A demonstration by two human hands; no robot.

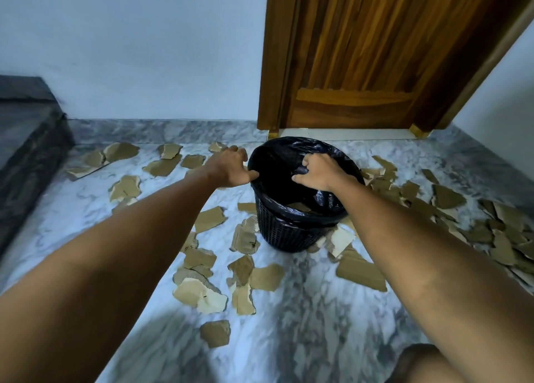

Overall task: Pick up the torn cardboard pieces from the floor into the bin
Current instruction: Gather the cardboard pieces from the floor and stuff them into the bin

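Observation:
A black mesh bin (289,232) lined with a black plastic bag (274,163) stands on the marble floor in front of the door. My left hand (231,167) grips the bin's left rim, thumb on the bag. Over the bin's right side, my right hand (318,171) pinches the bag's gathered plastic. One brown piece (300,206) lies inside the bin. Several torn cardboard pieces (202,281) are scattered around the bin, with a dense pile (491,232) at the right.
A wooden door (361,53) stands shut behind the bin. A dark mattress or low block (26,145) lies at the left wall. White walls enclose the corner. My knee (419,365) shows at the bottom right.

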